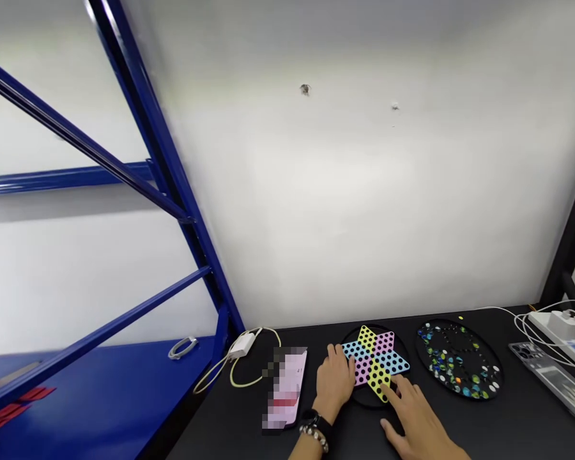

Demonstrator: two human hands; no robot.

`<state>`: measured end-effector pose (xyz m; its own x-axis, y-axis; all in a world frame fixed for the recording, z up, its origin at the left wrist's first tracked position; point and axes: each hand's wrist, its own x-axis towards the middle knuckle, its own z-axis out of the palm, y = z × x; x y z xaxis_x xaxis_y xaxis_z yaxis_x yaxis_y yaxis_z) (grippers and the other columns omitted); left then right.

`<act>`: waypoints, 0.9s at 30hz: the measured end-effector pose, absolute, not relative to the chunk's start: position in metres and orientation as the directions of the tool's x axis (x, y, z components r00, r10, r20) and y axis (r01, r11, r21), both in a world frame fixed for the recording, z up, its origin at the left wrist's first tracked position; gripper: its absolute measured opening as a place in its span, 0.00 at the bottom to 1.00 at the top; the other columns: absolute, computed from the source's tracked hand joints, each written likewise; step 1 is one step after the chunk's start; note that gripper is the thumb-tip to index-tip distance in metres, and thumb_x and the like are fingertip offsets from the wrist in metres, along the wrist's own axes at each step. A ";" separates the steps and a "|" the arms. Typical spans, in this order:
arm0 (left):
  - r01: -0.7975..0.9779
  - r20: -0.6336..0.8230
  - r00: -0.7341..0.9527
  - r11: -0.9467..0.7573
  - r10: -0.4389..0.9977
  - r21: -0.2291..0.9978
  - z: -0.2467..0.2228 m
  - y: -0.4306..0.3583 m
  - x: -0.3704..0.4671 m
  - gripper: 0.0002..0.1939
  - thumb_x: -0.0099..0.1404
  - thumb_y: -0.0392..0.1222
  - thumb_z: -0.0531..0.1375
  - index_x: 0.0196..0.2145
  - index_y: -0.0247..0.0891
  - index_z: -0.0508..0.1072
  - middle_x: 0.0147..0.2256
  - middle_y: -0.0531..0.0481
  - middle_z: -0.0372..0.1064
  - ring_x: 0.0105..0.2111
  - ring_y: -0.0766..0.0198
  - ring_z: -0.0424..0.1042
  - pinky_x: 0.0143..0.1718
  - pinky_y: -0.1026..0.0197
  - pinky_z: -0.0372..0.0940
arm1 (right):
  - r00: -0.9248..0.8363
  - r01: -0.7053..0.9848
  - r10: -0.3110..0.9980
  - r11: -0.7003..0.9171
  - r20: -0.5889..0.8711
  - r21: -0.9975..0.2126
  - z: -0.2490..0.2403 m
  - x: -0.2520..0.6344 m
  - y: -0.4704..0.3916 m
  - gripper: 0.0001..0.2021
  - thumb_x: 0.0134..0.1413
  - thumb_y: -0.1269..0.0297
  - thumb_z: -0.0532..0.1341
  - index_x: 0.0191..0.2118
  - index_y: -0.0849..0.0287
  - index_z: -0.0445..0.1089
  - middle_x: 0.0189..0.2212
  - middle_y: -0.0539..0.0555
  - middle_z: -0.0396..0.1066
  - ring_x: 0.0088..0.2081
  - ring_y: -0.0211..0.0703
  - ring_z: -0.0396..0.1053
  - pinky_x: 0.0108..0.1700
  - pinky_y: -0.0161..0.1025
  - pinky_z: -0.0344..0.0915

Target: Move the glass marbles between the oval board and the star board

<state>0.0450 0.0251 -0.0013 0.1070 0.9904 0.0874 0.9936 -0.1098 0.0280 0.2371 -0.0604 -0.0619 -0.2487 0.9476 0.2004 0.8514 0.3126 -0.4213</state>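
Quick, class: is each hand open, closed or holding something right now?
Left hand: at the left edge of the star board; grip cannot be told.
Right hand: open, fingertips at the board's near yellow point.

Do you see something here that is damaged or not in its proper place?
The wall has a dark, chipped hole and a smaller mark to its right, likely damage. One small yellow piece lies just outside the round tray, apart from the marbles.

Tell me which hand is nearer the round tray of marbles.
The right hand. It's just left of the tray, by the star board's near tip; the left hand is farther off, at the star board's left side.
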 end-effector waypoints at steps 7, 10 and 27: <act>0.985 0.069 0.173 -0.174 0.982 0.006 -0.007 0.029 0.044 0.19 0.76 0.39 0.45 0.50 0.33 0.74 0.44 0.36 0.72 0.36 0.52 0.78 0.36 0.55 0.70 | -0.232 0.868 0.956 0.287 0.179 -0.406 -0.070 0.232 -0.063 0.30 0.57 0.58 0.62 0.66 0.48 0.64 0.64 0.62 0.64 0.59 0.65 0.65 0.61 0.60 0.60; 0.977 0.058 0.213 -0.213 0.975 0.007 -0.007 0.027 0.042 0.18 0.74 0.35 0.46 0.49 0.34 0.75 0.43 0.36 0.73 0.39 0.52 0.77 0.38 0.55 0.70 | -0.229 0.876 0.951 0.295 0.209 -0.382 -0.072 0.231 -0.063 0.29 0.56 0.58 0.62 0.65 0.49 0.65 0.63 0.62 0.65 0.59 0.65 0.65 0.60 0.58 0.62; 0.959 0.049 0.039 -0.052 0.998 0.280 -0.009 0.030 0.031 0.20 0.74 0.46 0.51 0.35 0.37 0.80 0.36 0.40 0.78 0.40 0.52 0.78 0.41 0.58 0.64 | -0.210 0.855 0.963 0.266 0.170 -0.446 -0.055 0.233 -0.067 0.28 0.57 0.59 0.61 0.64 0.50 0.65 0.63 0.62 0.64 0.62 0.65 0.62 0.63 0.61 0.58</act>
